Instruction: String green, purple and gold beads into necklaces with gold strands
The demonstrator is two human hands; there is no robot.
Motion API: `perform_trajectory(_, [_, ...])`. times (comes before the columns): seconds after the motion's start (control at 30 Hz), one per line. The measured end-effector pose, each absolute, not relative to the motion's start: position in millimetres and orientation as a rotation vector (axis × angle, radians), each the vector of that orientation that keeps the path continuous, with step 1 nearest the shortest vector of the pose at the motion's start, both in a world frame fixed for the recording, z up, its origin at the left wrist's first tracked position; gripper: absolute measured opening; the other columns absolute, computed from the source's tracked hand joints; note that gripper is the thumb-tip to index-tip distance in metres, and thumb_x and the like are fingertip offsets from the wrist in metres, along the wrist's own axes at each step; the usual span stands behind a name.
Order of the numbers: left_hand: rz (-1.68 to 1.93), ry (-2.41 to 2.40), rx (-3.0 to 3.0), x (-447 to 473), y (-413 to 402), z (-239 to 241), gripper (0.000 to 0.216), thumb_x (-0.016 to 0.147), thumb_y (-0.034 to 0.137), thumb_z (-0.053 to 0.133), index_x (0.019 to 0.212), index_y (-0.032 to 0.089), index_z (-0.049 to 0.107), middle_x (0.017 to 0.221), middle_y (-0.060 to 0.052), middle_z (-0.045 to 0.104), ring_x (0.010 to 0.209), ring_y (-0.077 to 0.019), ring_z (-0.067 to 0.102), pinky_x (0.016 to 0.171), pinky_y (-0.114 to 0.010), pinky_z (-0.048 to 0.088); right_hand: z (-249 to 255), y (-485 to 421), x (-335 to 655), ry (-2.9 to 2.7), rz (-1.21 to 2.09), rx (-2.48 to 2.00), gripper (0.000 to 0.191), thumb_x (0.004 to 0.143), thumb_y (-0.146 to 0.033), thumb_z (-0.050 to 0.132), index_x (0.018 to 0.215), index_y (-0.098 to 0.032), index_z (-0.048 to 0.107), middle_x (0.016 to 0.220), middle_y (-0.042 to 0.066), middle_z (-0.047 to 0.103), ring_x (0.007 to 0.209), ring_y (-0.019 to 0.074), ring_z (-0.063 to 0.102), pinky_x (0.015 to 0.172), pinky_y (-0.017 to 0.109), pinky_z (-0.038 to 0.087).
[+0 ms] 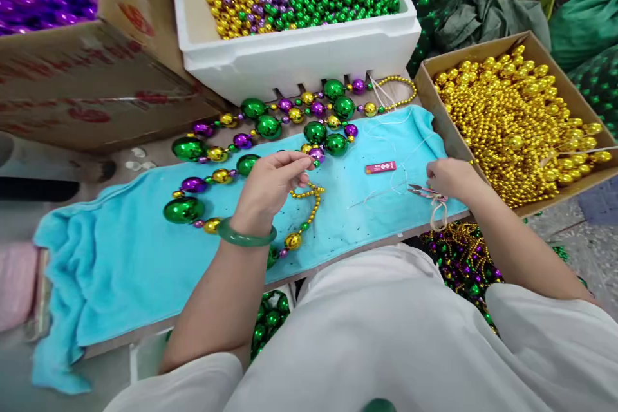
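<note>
My left hand [270,187], with a green bangle on the wrist, pinches a strand of green, purple and gold beads [270,125] that lies in loops on a turquoise towel [125,257]. A thin chain of small gold beads [311,203] hangs from the pinch. At the towel's right end my right hand [451,179] is closed on small thread snips [422,191] that have a loop of cord on them. White thread [400,161] trails across the towel between the hands.
A white foam box [299,51] of green, gold and purple beads stands behind the towel. A cardboard box [526,116] of gold beads sits at the right. A small red lighter [380,167] lies on the towel. More bead strands hang below the board's edge.
</note>
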State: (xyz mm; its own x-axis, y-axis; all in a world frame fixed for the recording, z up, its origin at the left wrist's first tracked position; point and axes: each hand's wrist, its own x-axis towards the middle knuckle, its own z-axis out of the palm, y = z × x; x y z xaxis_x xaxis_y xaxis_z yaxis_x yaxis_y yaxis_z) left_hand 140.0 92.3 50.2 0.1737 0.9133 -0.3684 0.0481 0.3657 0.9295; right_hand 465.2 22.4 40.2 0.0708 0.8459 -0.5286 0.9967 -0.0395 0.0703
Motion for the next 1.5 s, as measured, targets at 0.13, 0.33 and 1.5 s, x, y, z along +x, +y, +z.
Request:
perform_trajectory(0.13, [0.750,1.198,0.904,147.4,93.4,51.4,0.021,0.064,0.025,0.076,0.077,0.013,0.066,0.074,-0.001,0.065,0.051,-0.0038,0.052,0.046,-0.015,0.040,7.3,-8.9,476.3,1.918,-0.457,1.934,0.024,0.086,-0.031,0.051,0.098,-0.014,0.062,0.098,0.016,0.062,0.094,0.0279,0.058,0.066,0.032,0.039])
perform_trajectory(0.33, [0.768,1.168,0.893,145.0,106.4,55.2,0.022,0.065,0.024,0.077,0.080,0.012,0.066,0.075,-0.002,0.065,0.052,-0.0031,0.053,0.047,-0.014,0.042,-11.3,-31.7,494.3,2.140,-0.511,2.151,0.011,0.082,-0.028,0.055,0.079,-0.019,0.059,0.089,0.010,0.059,0.090,0.0266,0.055,0.069,0.033,0.039])
perform_trajectory(1.5, [0.804,1.223,1.261,187.1,78.2,42.9,0.013,0.072,0.027,0.066,0.075,0.015,0.067,0.058,0.001,0.059,0.052,-0.0090,0.055,0.049,-0.020,0.046,17.6,31.7,325.1,0.629,-3.510,2.210,0.039,0.058,-0.048,0.077,0.077,-0.015,0.067,0.048,-0.005,0.046,0.042,0.0050,0.034,0.040,0.021,0.021])
